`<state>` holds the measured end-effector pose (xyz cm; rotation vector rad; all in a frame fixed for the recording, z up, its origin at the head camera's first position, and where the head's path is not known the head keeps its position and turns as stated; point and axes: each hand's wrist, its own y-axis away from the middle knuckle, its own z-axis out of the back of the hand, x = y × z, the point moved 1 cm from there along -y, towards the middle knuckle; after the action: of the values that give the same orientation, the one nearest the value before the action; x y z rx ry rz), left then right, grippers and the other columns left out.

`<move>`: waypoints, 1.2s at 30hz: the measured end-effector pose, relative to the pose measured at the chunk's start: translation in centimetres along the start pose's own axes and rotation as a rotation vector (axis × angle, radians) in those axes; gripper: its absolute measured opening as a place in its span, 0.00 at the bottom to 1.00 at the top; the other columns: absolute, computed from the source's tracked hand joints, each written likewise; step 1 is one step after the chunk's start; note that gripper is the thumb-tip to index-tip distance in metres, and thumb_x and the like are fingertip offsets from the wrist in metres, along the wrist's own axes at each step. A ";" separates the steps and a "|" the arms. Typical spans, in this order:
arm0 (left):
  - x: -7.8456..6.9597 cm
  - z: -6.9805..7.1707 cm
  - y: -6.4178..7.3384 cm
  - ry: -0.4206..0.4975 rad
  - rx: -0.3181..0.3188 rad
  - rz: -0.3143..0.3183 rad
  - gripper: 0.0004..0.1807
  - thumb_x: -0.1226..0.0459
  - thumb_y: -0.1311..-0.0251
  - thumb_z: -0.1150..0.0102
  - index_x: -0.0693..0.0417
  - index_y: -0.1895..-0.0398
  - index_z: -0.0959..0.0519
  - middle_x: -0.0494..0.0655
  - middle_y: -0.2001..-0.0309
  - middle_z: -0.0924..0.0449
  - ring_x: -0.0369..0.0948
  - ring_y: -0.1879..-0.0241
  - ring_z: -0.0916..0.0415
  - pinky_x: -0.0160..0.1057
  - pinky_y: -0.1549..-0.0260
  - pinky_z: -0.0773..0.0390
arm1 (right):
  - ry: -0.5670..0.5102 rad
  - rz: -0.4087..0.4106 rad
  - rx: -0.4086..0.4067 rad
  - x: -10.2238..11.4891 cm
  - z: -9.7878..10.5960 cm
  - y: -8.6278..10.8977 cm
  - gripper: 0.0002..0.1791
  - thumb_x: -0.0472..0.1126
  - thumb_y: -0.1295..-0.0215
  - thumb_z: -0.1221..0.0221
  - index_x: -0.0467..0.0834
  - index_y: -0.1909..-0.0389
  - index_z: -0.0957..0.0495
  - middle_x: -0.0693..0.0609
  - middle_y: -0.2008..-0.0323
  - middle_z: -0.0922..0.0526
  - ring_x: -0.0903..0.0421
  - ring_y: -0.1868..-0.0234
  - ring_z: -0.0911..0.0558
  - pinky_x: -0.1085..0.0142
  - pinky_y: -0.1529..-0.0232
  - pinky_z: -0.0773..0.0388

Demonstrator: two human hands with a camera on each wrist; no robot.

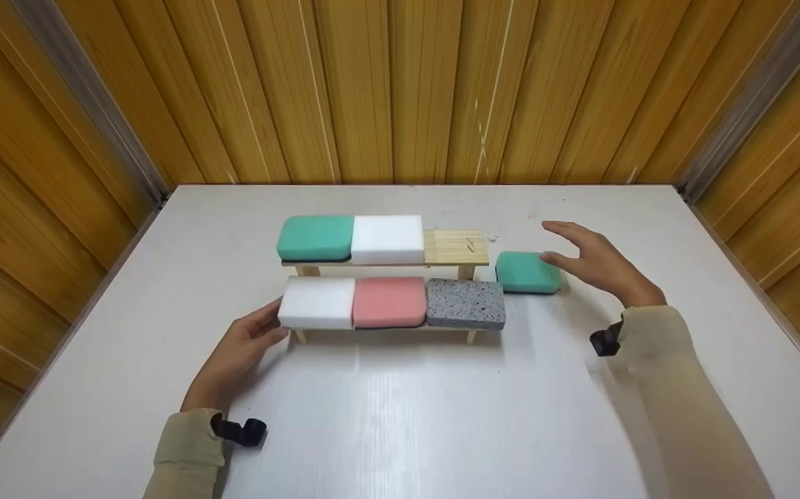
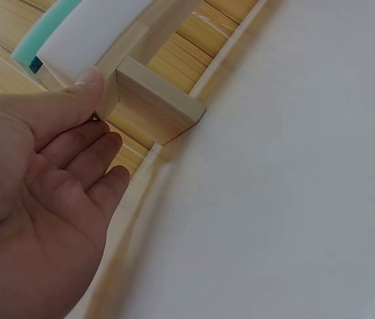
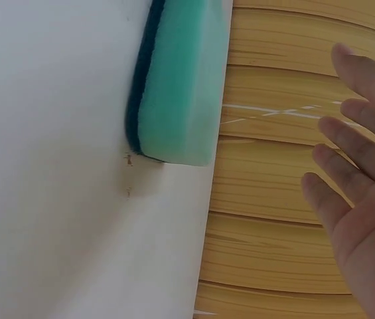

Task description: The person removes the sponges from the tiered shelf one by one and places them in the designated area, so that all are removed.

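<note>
A two-tier wooden stand (image 1: 456, 246) bears sponges and a grey speckled block. My left hand (image 1: 237, 353) holds the stand's left end at the lower tier, with the thumb on its edge in the left wrist view and the index finger hidden behind. Beside that hand lies a white sponge (image 1: 316, 303), then a pink sponge (image 1: 390, 302) and the grey speckled block (image 1: 465, 303). My right hand (image 1: 600, 263), fingers spread and holding nothing, hovers right of a green sponge (image 1: 526, 272) with a dark underside. That sponge lies on the table by the stand's right end.
On the upper tier sit another green sponge (image 1: 315, 238) and a white sponge (image 1: 387, 239), with bare wood at its right end. The white table (image 1: 400, 423) ends at wood-patterned walls (image 1: 413, 90) behind and at both sides.
</note>
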<state>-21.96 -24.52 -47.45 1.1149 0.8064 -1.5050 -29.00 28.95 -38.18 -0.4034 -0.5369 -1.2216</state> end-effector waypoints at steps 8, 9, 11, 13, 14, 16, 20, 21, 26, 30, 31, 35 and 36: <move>-0.1 0.0 0.1 -0.001 0.000 0.014 0.33 0.64 0.33 0.46 0.53 0.26 0.43 0.51 0.26 0.43 0.49 0.27 0.44 0.47 0.29 0.42 | 0.015 0.004 -0.010 1.8 0.8 -0.4 0.41 0.58 0.34 0.43 0.43 0.27 0.43 0.41 0.27 0.43 0.39 0.26 0.47 0.40 0.28 0.49; -0.1 0.0 0.1 0.000 0.000 0.012 0.33 0.65 0.33 0.46 0.53 0.26 0.43 0.51 0.26 0.44 0.49 0.27 0.44 0.47 0.29 0.42 | 0.020 0.014 -0.009 2.1 0.9 -0.5 0.41 0.58 0.34 0.43 0.43 0.27 0.43 0.41 0.27 0.42 0.39 0.26 0.46 0.40 0.28 0.49; -0.1 0.0 0.1 0.003 -0.002 0.012 0.33 0.65 0.33 0.46 0.54 0.26 0.43 0.51 0.26 0.44 0.49 0.27 0.45 0.46 0.29 0.42 | 0.031 0.036 -0.005 2.7 1.0 -0.5 0.41 0.57 0.34 0.43 0.43 0.27 0.44 0.40 0.27 0.42 0.39 0.26 0.46 0.40 0.29 0.48; -0.1 0.0 0.1 0.005 -0.002 0.009 0.33 0.65 0.33 0.46 0.54 0.26 0.43 0.51 0.26 0.44 0.49 0.27 0.45 0.46 0.29 0.42 | 0.036 0.050 -0.003 3.2 1.1 -0.5 0.40 0.57 0.34 0.43 0.43 0.27 0.44 0.40 0.27 0.42 0.38 0.26 0.47 0.39 0.29 0.49; -0.1 0.0 0.1 0.005 -0.001 0.006 0.33 0.65 0.33 0.46 0.54 0.26 0.44 0.51 0.26 0.44 0.49 0.27 0.45 0.46 0.29 0.42 | 0.038 0.054 -0.003 3.5 1.1 -0.6 0.40 0.57 0.34 0.43 0.43 0.27 0.44 0.41 0.27 0.42 0.39 0.26 0.47 0.39 0.29 0.49; -0.1 0.0 0.1 0.010 0.001 0.001 0.33 0.65 0.33 0.46 0.54 0.26 0.44 0.51 0.26 0.44 0.48 0.27 0.46 0.46 0.29 0.42 | 0.042 0.071 -0.005 3.9 1.1 -0.6 0.40 0.56 0.34 0.43 0.43 0.27 0.43 0.41 0.27 0.42 0.39 0.26 0.47 0.39 0.28 0.49; 0.0 0.0 0.1 0.016 0.008 -0.005 0.33 0.64 0.33 0.46 0.53 0.26 0.44 0.50 0.26 0.44 0.47 0.27 0.46 0.46 0.29 0.43 | 0.053 0.110 -0.004 4.8 1.1 -0.9 0.39 0.56 0.33 0.44 0.43 0.27 0.43 0.41 0.27 0.42 0.39 0.26 0.46 0.40 0.28 0.48; 0.0 0.0 0.1 0.019 0.009 -0.005 0.33 0.64 0.33 0.46 0.54 0.26 0.44 0.50 0.26 0.44 0.47 0.27 0.46 0.46 0.29 0.43 | 0.054 0.120 -0.001 5.0 1.1 -0.9 0.38 0.55 0.33 0.44 0.43 0.27 0.43 0.41 0.27 0.41 0.39 0.26 0.46 0.40 0.28 0.48; 0.0 0.1 0.2 0.034 0.012 -0.011 0.34 0.63 0.33 0.45 0.54 0.26 0.43 0.50 0.26 0.44 0.46 0.27 0.46 0.45 0.29 0.44 | 0.056 0.127 0.013 5.9 0.9 -1.3 0.38 0.55 0.33 0.43 0.43 0.27 0.42 0.41 0.28 0.40 0.40 0.26 0.44 0.41 0.28 0.46; 0.0 0.1 0.1 0.046 0.007 -0.012 0.33 0.64 0.33 0.45 0.54 0.26 0.43 0.50 0.26 0.43 0.46 0.27 0.46 0.44 0.30 0.43 | 0.055 0.141 0.010 6.8 0.7 -1.8 0.38 0.54 0.34 0.42 0.43 0.28 0.41 0.41 0.29 0.39 0.40 0.27 0.42 0.42 0.29 0.43; 0.0 0.1 0.1 0.045 0.004 -0.009 0.33 0.64 0.33 0.45 0.53 0.26 0.43 0.49 0.26 0.43 0.46 0.27 0.46 0.44 0.30 0.43 | 0.052 0.146 0.008 7.0 0.6 -1.9 0.38 0.54 0.34 0.42 0.43 0.28 0.40 0.42 0.29 0.38 0.40 0.28 0.41 0.42 0.30 0.43; 0.1 0.0 0.1 0.035 0.002 -0.003 0.33 0.64 0.33 0.46 0.53 0.26 0.43 0.50 0.26 0.43 0.46 0.27 0.45 0.44 0.30 0.43 | 0.035 0.159 0.011 7.8 0.2 -2.3 0.38 0.54 0.35 0.40 0.44 0.29 0.39 0.43 0.29 0.37 0.41 0.29 0.39 0.43 0.30 0.40; 0.1 0.0 0.1 0.033 0.002 -0.001 0.33 0.64 0.33 0.46 0.53 0.26 0.43 0.50 0.26 0.43 0.46 0.27 0.45 0.44 0.30 0.42 | 0.031 0.162 0.016 8.0 0.1 -2.4 0.38 0.55 0.36 0.40 0.44 0.29 0.39 0.43 0.29 0.37 0.41 0.29 0.39 0.43 0.30 0.40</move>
<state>-21.92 -24.58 -47.51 1.1435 0.8283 -1.4927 -29.34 22.12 -33.33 -0.4059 -0.4779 -1.0653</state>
